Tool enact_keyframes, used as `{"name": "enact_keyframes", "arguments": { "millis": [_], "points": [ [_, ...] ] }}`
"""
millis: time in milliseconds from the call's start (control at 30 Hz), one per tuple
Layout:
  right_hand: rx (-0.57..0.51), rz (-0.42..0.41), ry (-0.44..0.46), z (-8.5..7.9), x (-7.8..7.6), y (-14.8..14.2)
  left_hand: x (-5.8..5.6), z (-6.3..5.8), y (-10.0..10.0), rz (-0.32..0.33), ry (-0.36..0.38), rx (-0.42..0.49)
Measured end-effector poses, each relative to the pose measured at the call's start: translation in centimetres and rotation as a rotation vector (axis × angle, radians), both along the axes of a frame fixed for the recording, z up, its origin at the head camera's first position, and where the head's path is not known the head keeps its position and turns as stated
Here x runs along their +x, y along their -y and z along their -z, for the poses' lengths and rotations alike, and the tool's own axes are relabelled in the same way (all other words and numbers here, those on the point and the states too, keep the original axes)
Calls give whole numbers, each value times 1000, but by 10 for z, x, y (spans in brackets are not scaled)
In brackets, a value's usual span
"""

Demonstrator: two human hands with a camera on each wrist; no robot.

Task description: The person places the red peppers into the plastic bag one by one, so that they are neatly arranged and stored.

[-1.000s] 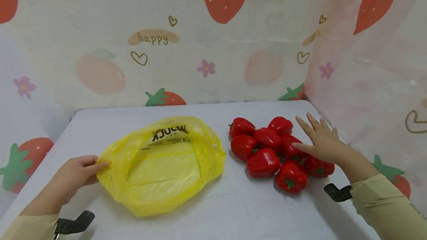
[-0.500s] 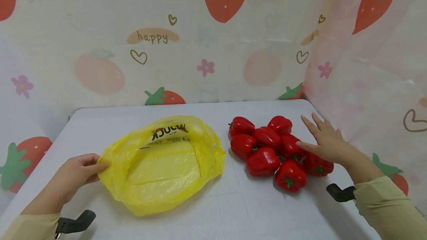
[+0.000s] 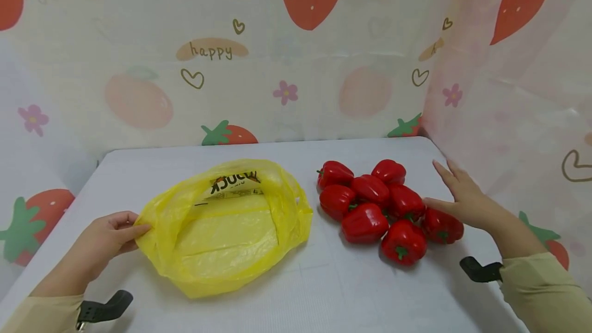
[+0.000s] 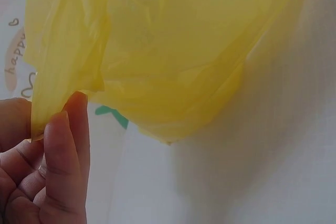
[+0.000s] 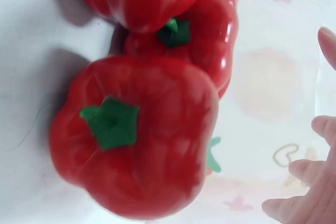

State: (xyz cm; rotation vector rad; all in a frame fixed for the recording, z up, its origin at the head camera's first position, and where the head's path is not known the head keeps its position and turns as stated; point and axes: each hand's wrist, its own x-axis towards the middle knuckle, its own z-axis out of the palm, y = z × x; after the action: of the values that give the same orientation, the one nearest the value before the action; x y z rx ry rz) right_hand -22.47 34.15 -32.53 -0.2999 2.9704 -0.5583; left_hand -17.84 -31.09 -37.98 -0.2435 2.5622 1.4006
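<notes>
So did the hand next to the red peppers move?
Yes. The right hand slid to the right, away from the bell peppers. Earlier it lay over the pile; now only its thumb reaches the rightmost pepper.

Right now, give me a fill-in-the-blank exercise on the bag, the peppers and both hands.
1. The left hand pinches the rim of the ____ plastic bag.
2. The peppers in the pile are all ____ in colour.
3. The right hand, fingers straight, holds ____.
4. The bag lies to the ____ of the peppers in the head view.

Missing words: yellow; red; nothing; left
</notes>
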Motion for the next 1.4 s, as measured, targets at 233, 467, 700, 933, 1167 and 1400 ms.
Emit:
{"name": "enact_keyframes", "arguments": {
  "millis": [233,467,700,933,1167,1400],
  "points": [
    [-85,18,43,2,6,-11,-1,0,0,-8,13,1],
    [-153,21,64,14,6,-24,-1,-1,-1,-14,13,6],
    [-238,43,102,26,8,-33,-1,0,-1,-30,8,8],
    [-357,52,163,39,10,-40,0,1,-1,-27,8,5],
    [-479,25,202,49,12,-47,1,1,-1,-26,-3,6],
    [-523,42,247,60,12,-50,2,3,0,-46,13,9]
  ]
}}
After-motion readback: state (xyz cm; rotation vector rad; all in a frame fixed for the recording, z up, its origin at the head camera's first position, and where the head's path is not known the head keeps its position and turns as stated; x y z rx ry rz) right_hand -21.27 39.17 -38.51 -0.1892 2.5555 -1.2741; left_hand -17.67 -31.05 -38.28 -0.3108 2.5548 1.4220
